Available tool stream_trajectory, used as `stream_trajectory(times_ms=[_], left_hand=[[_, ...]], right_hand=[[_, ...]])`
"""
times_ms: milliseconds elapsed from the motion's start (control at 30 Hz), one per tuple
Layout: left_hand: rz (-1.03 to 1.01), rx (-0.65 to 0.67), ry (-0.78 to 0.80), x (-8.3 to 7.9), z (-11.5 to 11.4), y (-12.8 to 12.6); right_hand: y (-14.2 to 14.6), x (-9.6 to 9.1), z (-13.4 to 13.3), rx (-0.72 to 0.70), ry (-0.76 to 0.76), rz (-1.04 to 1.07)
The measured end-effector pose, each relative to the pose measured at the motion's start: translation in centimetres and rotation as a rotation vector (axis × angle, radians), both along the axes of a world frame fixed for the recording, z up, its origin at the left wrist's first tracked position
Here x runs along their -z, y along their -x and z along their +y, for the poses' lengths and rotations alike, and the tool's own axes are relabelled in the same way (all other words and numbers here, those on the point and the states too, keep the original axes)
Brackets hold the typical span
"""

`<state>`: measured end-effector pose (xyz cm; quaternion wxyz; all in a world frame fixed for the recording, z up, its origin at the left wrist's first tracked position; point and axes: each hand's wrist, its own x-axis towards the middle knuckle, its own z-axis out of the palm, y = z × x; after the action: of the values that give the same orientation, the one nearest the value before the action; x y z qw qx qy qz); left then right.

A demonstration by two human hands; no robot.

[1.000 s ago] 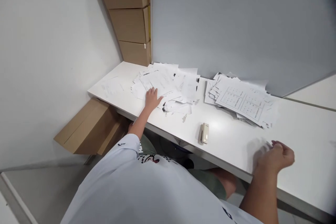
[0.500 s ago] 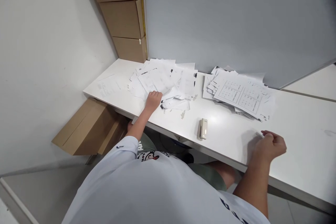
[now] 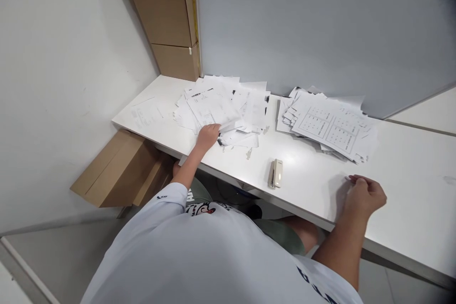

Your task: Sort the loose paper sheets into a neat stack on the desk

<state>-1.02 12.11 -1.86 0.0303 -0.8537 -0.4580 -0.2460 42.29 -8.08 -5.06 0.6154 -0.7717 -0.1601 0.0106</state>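
Note:
My left hand (image 3: 207, 137) is closed at the near corner of a printed sheet of paper (image 3: 210, 107). That sheet tops a loose, fanned-out pile of papers (image 3: 254, 107), and its near edge curves up beside my fingers. My right hand (image 3: 366, 196) is held over the desk's right half with its fingers curled together. A tiny white bit shows at its fingertips, too small to name. Between my hands a beige stapler (image 3: 278, 174) lies near the desk's front edge. A second stack of printed papers (image 3: 324, 126) rests beyond the stapler, against the grey panel.
The white desk (image 3: 409, 171) runs along a grey panel (image 3: 320, 23). Cardboard boxes (image 3: 166, 16) are stacked at its back left corner. An open cardboard box (image 3: 117, 171) stands below the left end. Scraps and marks dot the surface near the left pile.
The sheet's near edge at my left hand has risen slightly. My right hand has shifted a little left, and a small white bit now shows at its fingertips. The view has tilted slightly.

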Motion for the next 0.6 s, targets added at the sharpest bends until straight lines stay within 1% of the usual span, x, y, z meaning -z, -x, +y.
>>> stream_trajectory(times_ms=[67, 100, 133, 167, 200, 233, 267, 300, 333, 367, 400, 433, 500, 533, 567, 600], left_hand=[[-0.026, 0.045, -0.040, -0.1, -1.9, 0.2], [-0.045, 0.069, -0.071, -0.1, -3.3, 0.5], [-0.061, 0.104, -0.106, -0.1, -4.9, 0.8], [-0.084, 0.125, -0.141, -0.1, -6.7, 1.2], [-0.117, 0.127, -0.169, 0.0, -8.6, 1.7], [-0.158, 0.124, -0.190, 0.2, -10.4, 2.1], [-0.200, 0.125, -0.194, 0.4, -12.1, 2.5], [-0.234, 0.143, -0.193, 0.6, -13.6, 3.0], [-0.242, 0.189, -0.185, 0.8, -14.9, 3.4], [-0.231, 0.260, -0.171, 0.9, -15.9, 3.8], [-0.197, 0.346, -0.150, 0.9, -16.5, 4.3], [-0.147, 0.438, -0.130, 0.8, -16.9, 4.8], [-0.027, 0.603, -0.111, 0.6, -16.7, 6.2], [0.029, 0.661, -0.112, 0.5, -16.2, 7.0], [0.073, 0.691, -0.112, 0.4, -15.6, 7.8], [0.099, 0.687, -0.100, 0.4, -15.0, 8.6]], right_hand=[[1.1, -1.0, -0.8, 0.004, -0.012, -0.053], [2.3, -1.5, -1.5, -0.012, -0.024, -0.075], [3.9, -1.9, -2.3, -0.060, -0.027, -0.088], [6.0, -2.1, -3.2, -0.151, -0.032, -0.052], [8.5, -2.0, -4.1, -0.319, 0.023, 0.012], [11.3, -1.6, -4.9, -0.560, 0.119, 0.117], [14.2, -1.0, -5.5, -0.776, 0.175, 0.251], [17.0, -0.3, -5.8, -1.002, 0.194, 0.411], [19.5, 0.3, -5.8, -1.179, 0.195, 0.571], [21.6, 0.7, -5.5, -1.281, 0.173, 0.707], [23.1, 0.9, -5.1, -1.317, 0.133, 0.813], [24.1, 0.8, -4.6, -1.328, 0.093, 0.902], [24.4, 0.1, -3.9, -1.318, 0.038, 1.025], [24.0, -0.4, -3.6, -1.317, 0.034, 1.064], [23.7, -0.8, -3.5, -1.305, 0.039, 1.094], [23.4, -1.1, -3.5, -1.278, 0.050, 1.113]])
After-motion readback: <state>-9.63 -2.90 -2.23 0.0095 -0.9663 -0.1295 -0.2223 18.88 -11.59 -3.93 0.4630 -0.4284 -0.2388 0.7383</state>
